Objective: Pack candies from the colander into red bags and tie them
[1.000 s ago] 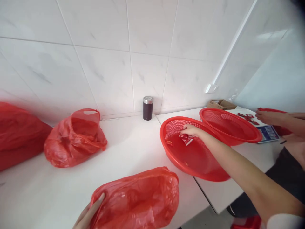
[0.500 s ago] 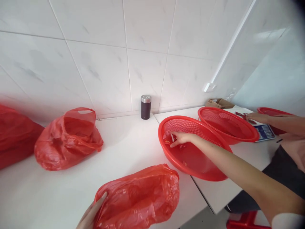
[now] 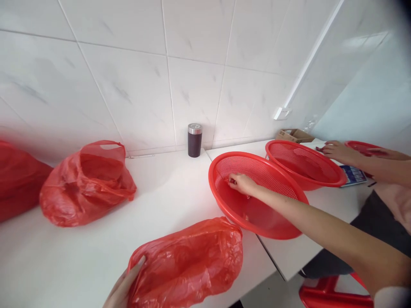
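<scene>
By the left hand [image 3: 124, 285], low and left of centre, the rim of an open red plastic bag [image 3: 189, 267] is gripped, thumb over the edge. The right hand [image 3: 242, 184], right of centre, is lowered into a red basket [image 3: 269, 214], its fingers closed on a small red packet [image 3: 232, 182], mostly hidden. Next to this basket, at the right, a second red basket [image 3: 305, 164] is placed. Beyond it, a small red item is held in a co-worker's hand [image 3: 335, 152]. A dark tumbler [image 3: 194, 143] is stood near the wall, at centre; a slumped red bag [image 3: 86, 184] is seen at left.
</scene>
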`<state>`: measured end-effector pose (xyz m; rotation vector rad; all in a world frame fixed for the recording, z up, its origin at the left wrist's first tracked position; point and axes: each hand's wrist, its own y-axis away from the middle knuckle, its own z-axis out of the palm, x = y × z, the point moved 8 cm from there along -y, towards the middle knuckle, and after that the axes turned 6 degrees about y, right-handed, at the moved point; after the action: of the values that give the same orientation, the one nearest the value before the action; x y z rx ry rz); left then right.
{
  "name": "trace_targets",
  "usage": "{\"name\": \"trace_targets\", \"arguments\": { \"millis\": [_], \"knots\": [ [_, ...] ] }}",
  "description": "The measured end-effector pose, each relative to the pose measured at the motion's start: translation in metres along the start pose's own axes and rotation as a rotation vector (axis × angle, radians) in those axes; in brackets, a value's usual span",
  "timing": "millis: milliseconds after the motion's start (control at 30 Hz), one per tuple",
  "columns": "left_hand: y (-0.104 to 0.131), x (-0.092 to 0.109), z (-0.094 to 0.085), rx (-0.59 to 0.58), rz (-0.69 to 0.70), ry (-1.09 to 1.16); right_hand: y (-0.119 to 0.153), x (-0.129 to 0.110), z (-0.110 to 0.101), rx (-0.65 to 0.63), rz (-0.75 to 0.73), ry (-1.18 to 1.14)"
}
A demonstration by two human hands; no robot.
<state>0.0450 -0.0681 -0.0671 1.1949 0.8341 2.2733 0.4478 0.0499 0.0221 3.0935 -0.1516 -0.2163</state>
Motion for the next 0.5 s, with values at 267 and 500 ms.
{"name": "trace_targets", "arguments": {
  "millis": [267, 500],
  "knots": [
    [0.001, -0.001, 0.021, -0.036, -0.012, 0.096, 0.076, -0.094, -0.112, 0.402, -0.203, -0.44],
    [0.007, -0.001, 0.04, -0.145, -0.065, 0.144, 0.137, -0.221, 0.002, 0.182, -0.632, -0.329]
  ]
}}
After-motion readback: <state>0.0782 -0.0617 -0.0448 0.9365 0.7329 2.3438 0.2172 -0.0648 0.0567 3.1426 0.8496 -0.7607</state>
